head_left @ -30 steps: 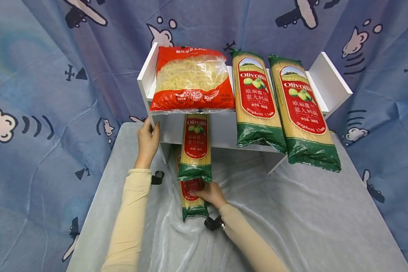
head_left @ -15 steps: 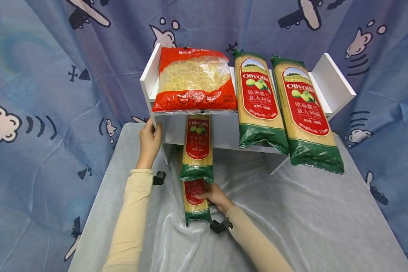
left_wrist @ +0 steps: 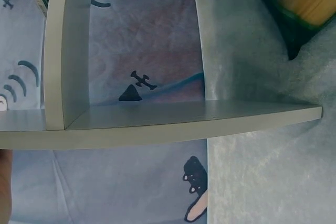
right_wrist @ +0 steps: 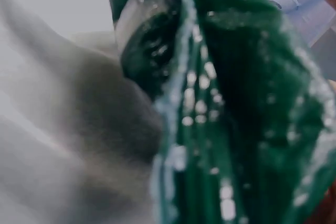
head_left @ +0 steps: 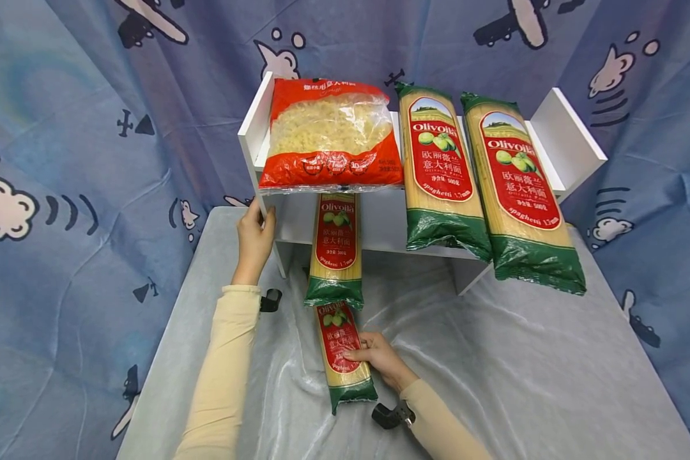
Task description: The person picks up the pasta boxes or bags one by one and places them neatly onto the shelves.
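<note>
My right hand [head_left: 375,355] grips a spaghetti packet [head_left: 342,353] lying on the grey-covered table [head_left: 494,370], its green end [right_wrist: 236,103] filling the right wrist view. Behind it a second spaghetti packet [head_left: 336,249] leans out from under the white shelf [head_left: 253,137]. My left hand [head_left: 254,237] holds the shelf's left side panel; the left wrist view shows the shelf board [left_wrist: 157,129] edge-on. On top of the shelf lie a red macaroni bag [head_left: 328,137] and two more spaghetti packets [head_left: 441,172] [head_left: 520,191].
A blue cartoon-print curtain [head_left: 92,128] hangs behind and on both sides of the table. The two right-hand spaghetti packets overhang the shelf's front edge. Black wrist-camera mounts [head_left: 392,415] sit on both sleeves.
My right hand has pulled the lower spaghetti packet toward me, out from under the shelf, so its full label now shows. The left hand has stayed on the shelf's side.
</note>
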A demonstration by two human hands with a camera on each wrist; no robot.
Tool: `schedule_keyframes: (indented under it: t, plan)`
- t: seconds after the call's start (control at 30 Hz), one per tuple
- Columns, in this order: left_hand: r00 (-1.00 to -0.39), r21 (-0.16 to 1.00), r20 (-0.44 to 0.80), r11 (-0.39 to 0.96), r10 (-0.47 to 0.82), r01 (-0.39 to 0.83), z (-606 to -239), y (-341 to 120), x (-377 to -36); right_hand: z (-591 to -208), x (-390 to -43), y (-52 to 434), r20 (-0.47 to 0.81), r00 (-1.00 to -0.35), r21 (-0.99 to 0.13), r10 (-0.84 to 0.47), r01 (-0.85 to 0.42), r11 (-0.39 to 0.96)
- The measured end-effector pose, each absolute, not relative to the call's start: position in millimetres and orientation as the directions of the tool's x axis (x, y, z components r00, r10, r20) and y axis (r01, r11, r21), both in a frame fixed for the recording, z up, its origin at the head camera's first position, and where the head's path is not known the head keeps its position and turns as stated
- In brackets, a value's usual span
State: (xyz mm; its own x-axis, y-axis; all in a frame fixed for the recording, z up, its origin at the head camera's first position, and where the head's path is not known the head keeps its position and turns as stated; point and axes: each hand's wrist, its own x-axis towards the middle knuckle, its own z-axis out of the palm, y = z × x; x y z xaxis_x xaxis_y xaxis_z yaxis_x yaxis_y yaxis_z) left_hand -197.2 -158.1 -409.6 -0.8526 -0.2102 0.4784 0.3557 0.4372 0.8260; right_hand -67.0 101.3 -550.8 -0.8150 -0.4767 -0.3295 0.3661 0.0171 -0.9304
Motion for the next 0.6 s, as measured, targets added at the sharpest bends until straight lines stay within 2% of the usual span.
schedule_keyframes:
  t: [0.23,0.4,0.6]
  plan:
    - [-0.855,0.832,0.474,0.424,-0.21,0.357,-408.7,-157.5,-196.3,-543.6,-44.5,125.0,-0.334,-0.79,-0.924,-0.514,0.383,0.012]
    - [-0.859,0.838,0.464,0.42,-0.216,0.347,-408.8,-157.7,-196.1,-536.2,-29.6,144.7,-0.287,-0.782,-0.923,-0.553,0.38,-0.058]
    - [-0.859,0.836,0.464,0.426,-0.214,0.346,-409.0,-157.6,-196.3,-526.0,-13.9,165.8,-0.237,-0.811,-0.922,-0.535,0.361,-0.139]
